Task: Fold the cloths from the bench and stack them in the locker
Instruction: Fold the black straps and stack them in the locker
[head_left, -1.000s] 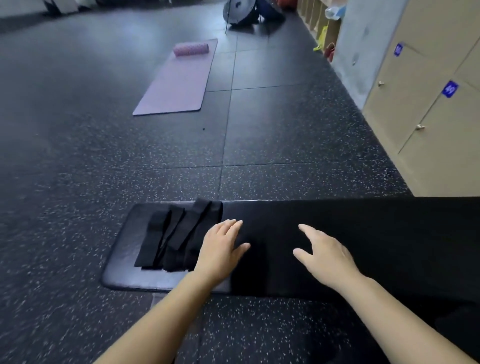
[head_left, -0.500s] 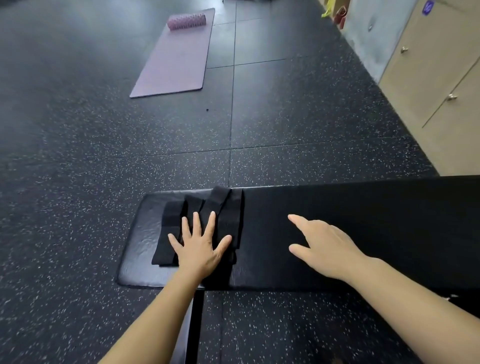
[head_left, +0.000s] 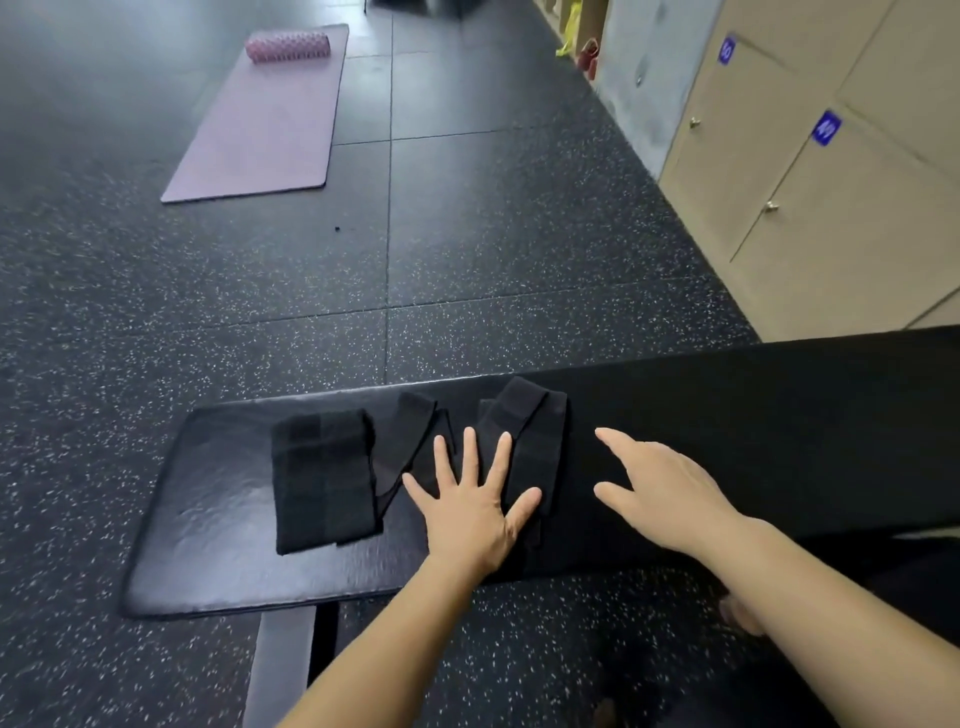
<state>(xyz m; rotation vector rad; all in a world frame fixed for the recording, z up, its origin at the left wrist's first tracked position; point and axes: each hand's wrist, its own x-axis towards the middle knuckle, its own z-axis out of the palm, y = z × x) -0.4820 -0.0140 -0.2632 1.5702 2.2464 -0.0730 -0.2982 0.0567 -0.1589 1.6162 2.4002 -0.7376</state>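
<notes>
dark rubber floor (head_left: 467, 234), speckled white, laid in large tiles. beige lockers (head_left: 769, 156) along the far right wall, doors shut, small knobs and blue number tags (head_left: 827, 128) on the fronts. purple mat (head_left: 270, 119) flat on the floor at far left, pink ridged roller (head_left: 287, 48) lying across its far end.

black padded bench (head_left: 208, 519) across the near part of the scene, glossy top bare at its left end. right part of the top matte black, seemingly covered by a large spread cloth (head_left: 779, 415).

task items on the bench, left to right:
- folded black cloth (head_left: 322, 483): rectangular, lying flat, just left of the left hand, not touched.
- narrow black strip (head_left: 410, 431): slanted, between the folded black cloth and the hand, one end toward the far edge of the bench.
- second black bundle (head_left: 530, 431): layered, partly under the left hand, far end pointing toward the far edge of the bench.

left hand (head_left: 470, 514): palm down, flat on the black fabric close to the near edge of the bench. fingers straight and fanned apart, thumb out to the right. pressing only, gripping nothing.

right hand (head_left: 670, 499): palm down over the matte cloth, just right of the bundle. fingers extended and loosely spread, holding nothing. contact with the cloth: cannot tell.
</notes>
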